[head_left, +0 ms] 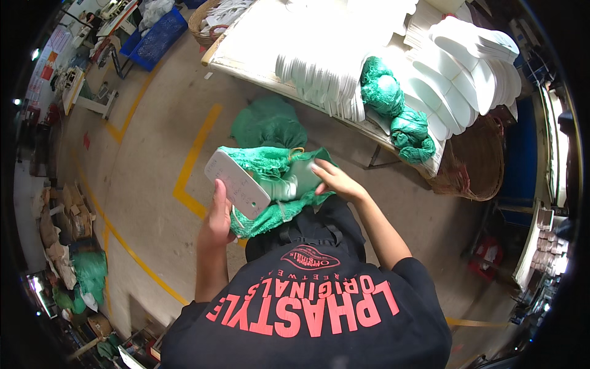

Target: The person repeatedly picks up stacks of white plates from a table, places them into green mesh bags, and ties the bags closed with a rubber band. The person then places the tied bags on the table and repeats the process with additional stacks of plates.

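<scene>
In front of my body is a green mesh bag (pixel 261 230), its mouth spread around a stack of pale flat pieces (pixel 279 189). My left hand (pixel 217 214) grips a flat white board (pixel 237 184) with rounded corners, a small hole and handwriting. The board leans tilted against the bag's left side, with the thumb on its near face; my other left fingers are hidden behind it. At the bag's right side, my right hand (pixel 337 181) has its fingers stretched out over the green mesh. A cord shows at the bag's top edge.
Ahead stands a white table (pixel 258 52) bearing stacked white insole-shaped pieces (pixel 455 77) and knotted green mesh bags (pixel 382 89). Another green mesh bag (pixel 268 121) lies on the floor below it. A wicker basket (pixel 473 160) stands at right, a blue crate (pixel 153 40) far left.
</scene>
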A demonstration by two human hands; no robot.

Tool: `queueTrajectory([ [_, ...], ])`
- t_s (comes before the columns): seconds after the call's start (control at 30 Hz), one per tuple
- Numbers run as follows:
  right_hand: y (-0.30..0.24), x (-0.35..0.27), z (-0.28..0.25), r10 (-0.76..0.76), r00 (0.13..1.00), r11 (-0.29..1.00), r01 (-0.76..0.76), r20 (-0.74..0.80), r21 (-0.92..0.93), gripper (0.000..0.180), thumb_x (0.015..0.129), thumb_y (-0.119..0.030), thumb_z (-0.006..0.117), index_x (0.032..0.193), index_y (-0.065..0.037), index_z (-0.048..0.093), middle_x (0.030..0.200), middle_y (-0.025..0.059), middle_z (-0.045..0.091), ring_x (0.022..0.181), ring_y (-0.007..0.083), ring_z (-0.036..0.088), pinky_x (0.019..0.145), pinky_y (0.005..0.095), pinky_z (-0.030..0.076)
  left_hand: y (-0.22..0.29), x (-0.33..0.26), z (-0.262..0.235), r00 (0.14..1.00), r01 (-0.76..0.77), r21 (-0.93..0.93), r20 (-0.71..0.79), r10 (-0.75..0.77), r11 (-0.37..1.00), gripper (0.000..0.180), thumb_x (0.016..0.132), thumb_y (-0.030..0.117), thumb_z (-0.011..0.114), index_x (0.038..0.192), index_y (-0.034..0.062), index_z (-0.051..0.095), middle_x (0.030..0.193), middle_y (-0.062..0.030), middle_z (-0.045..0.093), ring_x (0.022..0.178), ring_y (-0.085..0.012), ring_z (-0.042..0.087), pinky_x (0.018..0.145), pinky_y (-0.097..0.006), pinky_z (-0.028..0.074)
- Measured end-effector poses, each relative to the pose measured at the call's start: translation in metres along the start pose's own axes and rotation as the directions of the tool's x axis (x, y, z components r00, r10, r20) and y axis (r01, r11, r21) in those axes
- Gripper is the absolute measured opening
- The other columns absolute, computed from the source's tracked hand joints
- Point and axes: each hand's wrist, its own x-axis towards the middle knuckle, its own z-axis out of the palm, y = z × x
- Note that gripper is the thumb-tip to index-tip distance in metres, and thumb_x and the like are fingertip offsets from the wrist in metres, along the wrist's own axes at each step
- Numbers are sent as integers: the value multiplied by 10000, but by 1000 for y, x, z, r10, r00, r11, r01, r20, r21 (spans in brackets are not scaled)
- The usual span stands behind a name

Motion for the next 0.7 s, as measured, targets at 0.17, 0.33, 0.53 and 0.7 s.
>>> queueTrajectory([
  [0.17, -3, 10, 17, 66, 991, 803, 15, 115, -595, 852, 1032, -718, 390, 1669, -162, 280, 1559, 154, 533, 1315, 317, 609, 1046, 508, 474, 8, 1, -14, 976, -141, -92, -178, 124, 986, 634, 1145, 497, 289, 1538, 11, 401, 1422, -140, 586, 1278, -239, 607, 1068, -414, 510],
  [0.33, -34, -8, -13, 412, 908, 176, -161, -76, -971, 602, 1003, -600, 539, 1234, -91, 763, 1311, 182, 706, 1254, 335, 656, 1076, 446, 497, 24, -2, -33, 945, -296, -222, -213, 250, 929, 617, 1140, 485, 337, 1527, 12, 420, 1424, -145, 585, 1281, -261, 606, 1072, -435, 510],
  [0.53, -148, -1, -28, -773, 582, 592, 520, -253, -615, 292, 953, -273, 722, 1130, -46, 673, 1032, 101, 660, 968, 217, 654, 883, 362, 527, 4, 1, -30, 967, -190, -246, -213, 138, 950, 618, 1140, 495, 334, 1516, 14, 432, 1391, -133, 603, 1262, -248, 613, 1066, -423, 509],
  [0.7, -198, 55, -13, -843, 76, 505, -227, -532, -833, 844, 733, -507, 878, 1362, -31, 579, 1325, 264, 545, 1314, 421, 464, 1111, 512, 424, -2, -1, -25, 980, -146, -226, -166, 110, 963, 606, 1142, 495, 313, 1483, 16, 460, 1336, -121, 629, 1205, -241, 645, 1018, -411, 539],
])
